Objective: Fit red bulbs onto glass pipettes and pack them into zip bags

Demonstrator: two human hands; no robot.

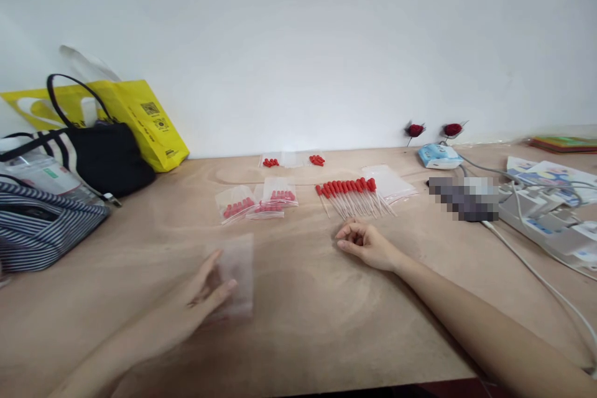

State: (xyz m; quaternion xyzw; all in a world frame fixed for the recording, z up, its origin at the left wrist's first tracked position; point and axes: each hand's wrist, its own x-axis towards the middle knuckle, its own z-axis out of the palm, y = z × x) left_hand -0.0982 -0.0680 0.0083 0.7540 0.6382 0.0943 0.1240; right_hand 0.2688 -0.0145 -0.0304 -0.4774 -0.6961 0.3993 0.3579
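My left hand (208, 289) holds a clear plastic bag (240, 273) between thumb and fingers at the front left; both are blurred. My right hand (361, 242) rests on the table with its fingers curled, and whether anything small is inside is hidden. Just beyond it lies a row of thin white sticks with red tips (347, 188). Behind the row's right end is a stack of clear bags (389, 180). Several clear bags with red pieces inside (237, 206) lie left of the sticks. Two small groups of red pieces (316, 160) sit near the wall.
Yellow bag (161, 127), black bag (112, 158) and striped pouch (56, 224) stand at the left. On the right are a blue-white packet (439, 156), white power strips (550, 217), cables, printed sheets and a pixelated dark object (461, 199). Two dark red flowers (415, 130) are by the wall.
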